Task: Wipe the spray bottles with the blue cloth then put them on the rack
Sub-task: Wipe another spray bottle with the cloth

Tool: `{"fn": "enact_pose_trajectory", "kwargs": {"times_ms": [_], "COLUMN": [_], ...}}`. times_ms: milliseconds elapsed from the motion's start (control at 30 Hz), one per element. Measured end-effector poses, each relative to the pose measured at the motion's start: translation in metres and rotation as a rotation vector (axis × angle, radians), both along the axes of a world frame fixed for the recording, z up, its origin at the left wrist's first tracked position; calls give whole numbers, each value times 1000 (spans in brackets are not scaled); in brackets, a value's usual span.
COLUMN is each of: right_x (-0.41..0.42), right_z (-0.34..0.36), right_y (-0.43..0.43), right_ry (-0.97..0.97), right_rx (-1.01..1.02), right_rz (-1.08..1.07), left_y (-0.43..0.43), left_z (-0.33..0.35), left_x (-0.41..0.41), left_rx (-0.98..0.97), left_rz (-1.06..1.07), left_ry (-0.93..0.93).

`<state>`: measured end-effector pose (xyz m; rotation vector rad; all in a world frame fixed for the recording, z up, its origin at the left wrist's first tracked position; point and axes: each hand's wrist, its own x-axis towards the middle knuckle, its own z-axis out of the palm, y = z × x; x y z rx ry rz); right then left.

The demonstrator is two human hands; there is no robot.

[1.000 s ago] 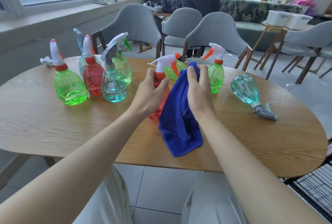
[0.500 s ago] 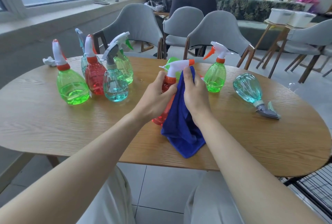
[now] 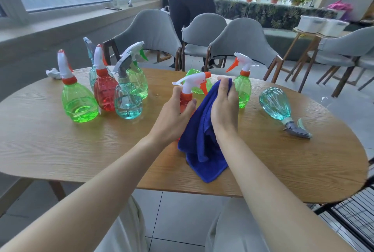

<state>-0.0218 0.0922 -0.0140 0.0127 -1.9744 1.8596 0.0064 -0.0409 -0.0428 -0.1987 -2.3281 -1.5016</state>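
The left hand (image 3: pixel 174 118) grips the red spray bottle (image 3: pixel 186 99) just below its orange collar, with thumb and fingers curled round the body. This bottle is upright over the middle of the wooden table (image 3: pixel 60 150); its base is hidden, so I cannot tell if it touches the top. The right hand (image 3: pixel 224 108) holds the blue cloth (image 3: pixel 202 150) against the right side of the bottle, with the fingers curled over the upper edge of the cloth. The lower part of the cloth hangs down and lies in folds on the table, close to the near edge. On the left, five bottles stand close together: a green bottle (image 3: pixel 79 102) at the front, a red bottle (image 3: pixel 104 94) and a teal bottle (image 3: pixel 127 102) beside it, and two more behind them. Just beyond the hands a green bottle lies on its side (image 3: pixel 195 85), partly hidden. A small green bottle (image 3: pixel 242 90) stands upright just to the right of the right hand. Farther right, a teal bottle (image 3: pixel 276 104) lies on its side, with the grey head toward the near right. A black wire rack (image 3: pixel 354 217) shows at the near right corner, below the table edge. Grey chairs (image 3: pixel 242 37) stand at the far side.
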Motion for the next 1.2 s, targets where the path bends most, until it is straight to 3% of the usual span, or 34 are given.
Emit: {"fn": "enact_pose_trajectory", "kwargs": {"times_ms": [300, 400, 500, 633, 733, 1200], "right_x": [-4, -14, -19, -12, -9, -22], "right_z": [24, 22, 28, 44, 46, 42], "right_y": [0, 0, 1, -10, -13, 4], "right_ry": [230, 328, 429, 411, 427, 513], "right_rx": [297, 597, 1033, 1448, 1482, 1227], "right_rz": [75, 44, 1, -51, -89, -191], "left_y": [6, 2, 1, 0, -2, -3], "left_z": [11, 17, 23, 28, 28, 25], "left_x": [-4, -4, -2, 1, 2, -3], "left_rx": [-121, -183, -219, -252, -256, -311], "left_rz": [-36, -81, -134, -190, -207, -268], "left_ry": [25, 7, -17, -1, -33, -15]}}
